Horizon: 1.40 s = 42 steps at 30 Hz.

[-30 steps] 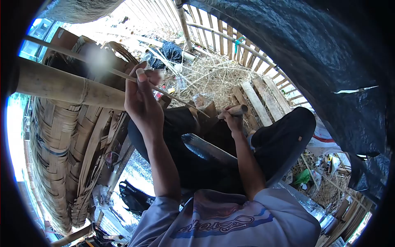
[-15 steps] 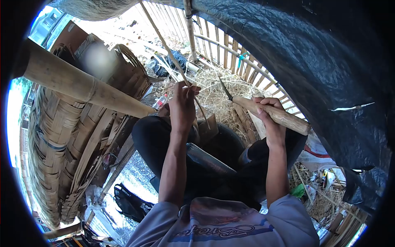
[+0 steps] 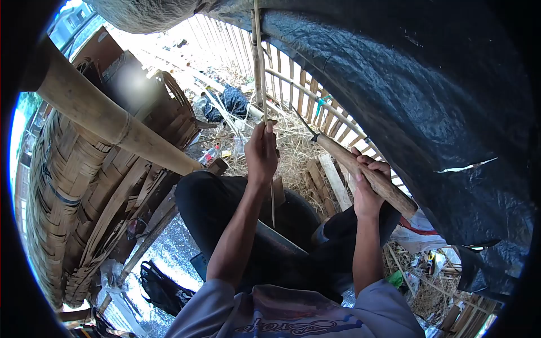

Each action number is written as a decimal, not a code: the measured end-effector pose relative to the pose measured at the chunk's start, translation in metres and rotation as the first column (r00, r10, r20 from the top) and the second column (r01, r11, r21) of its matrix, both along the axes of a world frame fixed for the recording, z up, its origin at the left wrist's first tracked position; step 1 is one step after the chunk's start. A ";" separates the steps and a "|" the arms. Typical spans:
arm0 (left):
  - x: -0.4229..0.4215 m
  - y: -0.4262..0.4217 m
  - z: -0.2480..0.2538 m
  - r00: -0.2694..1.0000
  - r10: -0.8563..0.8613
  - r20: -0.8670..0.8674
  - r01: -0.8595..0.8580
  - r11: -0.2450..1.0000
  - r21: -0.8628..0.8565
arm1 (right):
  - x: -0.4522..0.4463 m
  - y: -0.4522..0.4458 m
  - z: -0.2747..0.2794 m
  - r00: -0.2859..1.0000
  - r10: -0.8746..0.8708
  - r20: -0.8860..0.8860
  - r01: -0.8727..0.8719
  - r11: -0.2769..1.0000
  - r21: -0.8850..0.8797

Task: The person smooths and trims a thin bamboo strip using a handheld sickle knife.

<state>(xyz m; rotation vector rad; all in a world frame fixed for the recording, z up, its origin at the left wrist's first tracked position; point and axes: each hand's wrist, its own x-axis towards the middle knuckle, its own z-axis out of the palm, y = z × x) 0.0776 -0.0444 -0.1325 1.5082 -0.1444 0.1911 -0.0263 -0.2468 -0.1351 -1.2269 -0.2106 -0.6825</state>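
My left hand is closed around a thin bamboo stick. The stick runs almost upright through the fingers, its lower end hanging over my lap and its upper end leaving the top of the view. In my right hand is a knife with a long, thick wooden handle, gripped about midway along. Its slim dark blade points up and left, apart from the stick. My legs are bent below both hands, and a dark flat piece lies across my lap, partly hidden.
A thick bamboo pole and a large woven bamboo basket stand at left. Dark plastic sheeting hangs at right beside a slatted bamboo fence. Straw and wood pieces lie ahead; a black bag is at lower left.
The bamboo stick has swung from a slant to nearly upright, and my left hand has shifted right. My right hand is slightly lower, with the knife handle tilted more steeply. The view has shifted a little.
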 end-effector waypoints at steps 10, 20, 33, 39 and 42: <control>0.001 0.007 0.044 0.996 -0.079 -0.028 0.052 0.838 -0.543 | 0.000 -0.006 0.030 0.982 0.031 0.186 0.004 0.983 -0.186; -0.001 0.018 0.028 0.863 -0.351 -0.362 0.040 0.763 -0.645 | 0.004 -0.001 0.008 0.984 0.032 0.177 -0.009 0.992 -0.125; -0.063 -0.008 -0.004 0.825 -0.239 -0.512 -0.082 0.846 -0.526 | -0.004 0.031 0.033 0.943 0.303 0.140 -0.161 0.779 -0.606; -0.061 -0.016 -0.006 0.766 -0.352 -0.538 -0.066 0.790 -0.610 | 0.029 0.041 0.027 0.969 0.217 0.121 -0.106 0.802 -0.588; -0.053 -0.010 -0.007 0.775 -0.346 -0.529 -0.081 0.776 -0.626 | 0.012 0.032 0.048 0.956 0.282 0.080 -0.187 0.796 -0.575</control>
